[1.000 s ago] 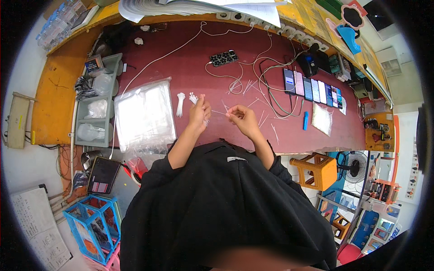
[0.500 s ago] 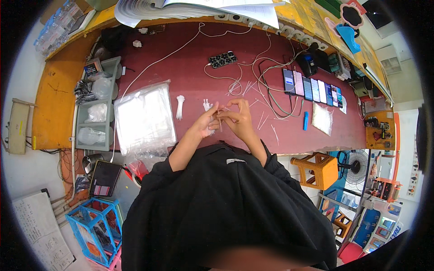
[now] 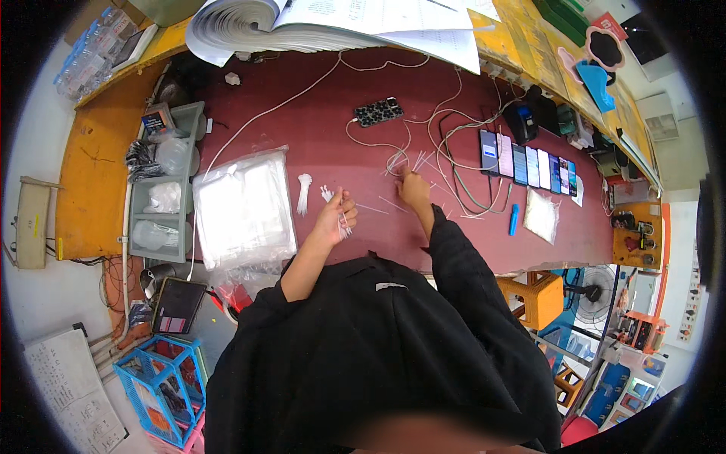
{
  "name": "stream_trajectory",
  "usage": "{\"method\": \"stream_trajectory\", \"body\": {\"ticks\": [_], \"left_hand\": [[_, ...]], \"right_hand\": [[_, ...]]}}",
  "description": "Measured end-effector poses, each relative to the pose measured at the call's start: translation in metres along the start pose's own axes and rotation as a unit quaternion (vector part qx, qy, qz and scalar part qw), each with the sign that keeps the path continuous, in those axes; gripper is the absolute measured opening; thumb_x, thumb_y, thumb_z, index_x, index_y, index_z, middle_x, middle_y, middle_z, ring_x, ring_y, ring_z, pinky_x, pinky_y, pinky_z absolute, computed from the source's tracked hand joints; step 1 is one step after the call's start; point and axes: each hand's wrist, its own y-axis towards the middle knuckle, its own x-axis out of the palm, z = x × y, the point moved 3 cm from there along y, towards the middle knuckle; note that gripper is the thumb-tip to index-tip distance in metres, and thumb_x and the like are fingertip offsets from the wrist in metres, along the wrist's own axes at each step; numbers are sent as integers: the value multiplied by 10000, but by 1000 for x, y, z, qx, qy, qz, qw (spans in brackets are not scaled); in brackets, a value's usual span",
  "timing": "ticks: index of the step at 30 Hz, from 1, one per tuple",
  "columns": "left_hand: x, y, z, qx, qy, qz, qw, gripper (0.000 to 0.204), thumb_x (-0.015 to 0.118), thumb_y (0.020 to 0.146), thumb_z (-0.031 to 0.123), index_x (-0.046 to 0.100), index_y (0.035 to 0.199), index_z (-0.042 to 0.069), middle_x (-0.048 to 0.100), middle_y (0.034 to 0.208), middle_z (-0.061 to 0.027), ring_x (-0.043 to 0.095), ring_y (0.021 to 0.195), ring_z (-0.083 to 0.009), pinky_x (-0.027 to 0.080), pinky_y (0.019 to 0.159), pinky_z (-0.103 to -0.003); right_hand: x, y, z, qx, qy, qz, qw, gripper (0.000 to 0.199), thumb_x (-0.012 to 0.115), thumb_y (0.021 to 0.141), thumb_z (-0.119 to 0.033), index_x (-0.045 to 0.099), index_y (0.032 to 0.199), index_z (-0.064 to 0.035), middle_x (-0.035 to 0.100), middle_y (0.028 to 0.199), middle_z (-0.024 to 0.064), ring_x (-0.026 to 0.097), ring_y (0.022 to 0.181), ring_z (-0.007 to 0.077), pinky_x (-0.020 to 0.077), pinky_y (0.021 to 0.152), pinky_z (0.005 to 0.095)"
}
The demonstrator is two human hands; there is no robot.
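My left hand is closed around a small bunch of thin white cable ties, whose heads poke out above the fingers. Farther right, my right hand is reaching over the table with curled fingers at the near end of some loose white cable ties. Whether a tie is between those fingertips is too small to tell. Left of my left hand lies a gathered bundle of cable ties. One single cable tie lies between my two hands on the dark red tabletop.
A stack of clear plastic bags lies left, beside a grey divided bin. Beyond my hands are a patterned phone and tangled cables. To the right stand a row of lit phones, a blue pen-like object and a bag of white pieces.
My hands were together, fingers meeting around the ties. Now they are apart: the right has moved away to the loose ties, while the left keeps its bunch slightly farther left.
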Motion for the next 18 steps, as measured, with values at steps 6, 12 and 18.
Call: {"method": "stream_trajectory", "body": {"ticks": [6,12,18], "left_hand": [[-15,3,21,48,-15,47,998,301,411,941,372,559,812,144,288,514,56,259,407,-67,239,353,-202],[-20,20,26,44,-10,75,996,251,403,946,374,507,867,161,281,518,60,256,401,-61,233,347,-200],[-25,15,31,59,-19,72,995,293,406,945,369,565,841,147,298,521,55,259,413,-66,236,358,-206]], "right_hand": [[-18,44,-18,-13,44,-77,996,179,567,822,-207,526,929,-70,636,799,162,622,767,361,474,639,475],[-30,99,-20,-139,315,-62,937,139,577,779,-78,499,893,-64,622,833,143,605,798,366,469,682,461],[-21,94,0,-351,20,-232,907,274,668,675,-99,551,922,-112,529,963,43,505,1026,264,437,799,398]]}}
